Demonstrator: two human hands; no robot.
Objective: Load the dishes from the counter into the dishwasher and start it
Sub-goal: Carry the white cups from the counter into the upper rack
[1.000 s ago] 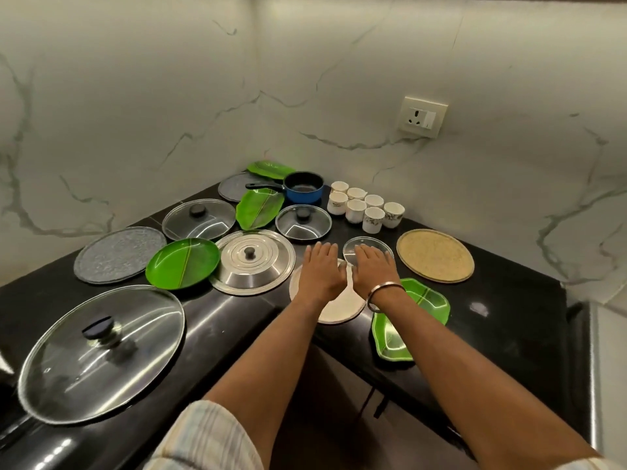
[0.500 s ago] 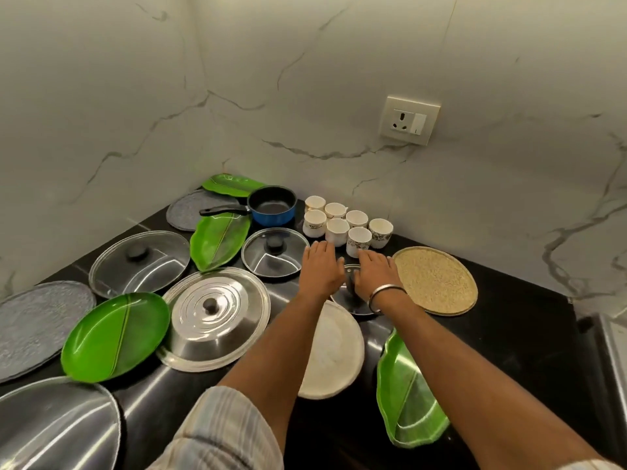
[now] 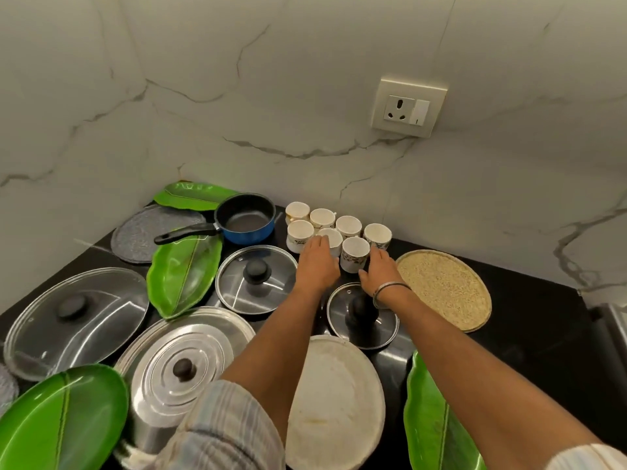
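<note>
The black counter (image 3: 529, 320) was crowded, its bare stretch lying mostly at three o'clock, past the woven mat (image 3: 444, 290), out to the metal edge at the far right. Between the glass lids and plates only narrow dark strips showed. At twelve o'clock seven white cups (image 3: 347, 227) stood close together by the wall, rims nearly touching.

Both arms reached forward over the dishes to those cups. The left hand (image 3: 317, 262) lay palm down, fingers fairly straight, fingertips on the near-middle cup (image 3: 330, 239); whether it gripped the cup could not be told. The right hand (image 3: 380, 269), a thin bangle on its wrist, sat just beside the front cup (image 3: 354, 254), its thumb at the cup's base and its fingers reaching toward the cup behind; it looked loosely open, no clear grip showing.

Under the right wrist lay a small glass lid (image 3: 363, 317) with a black knob. At eleven o'clock of it was another glass lid (image 3: 256, 279), and beyond that a blue saucepan (image 3: 246, 218) with its black handle pointing to nine o'clock. A large glass lid (image 3: 74, 320) lay at nine o'clock, a steel lid (image 3: 183, 364) at seven, a white plate (image 3: 336, 401) at six. Green leaf-shaped plates (image 3: 185, 273) lay scattered among them, one at five o'clock.

White marble with grey veins walled the corner, a socket (image 3: 409, 106) at one o'clock.
</note>
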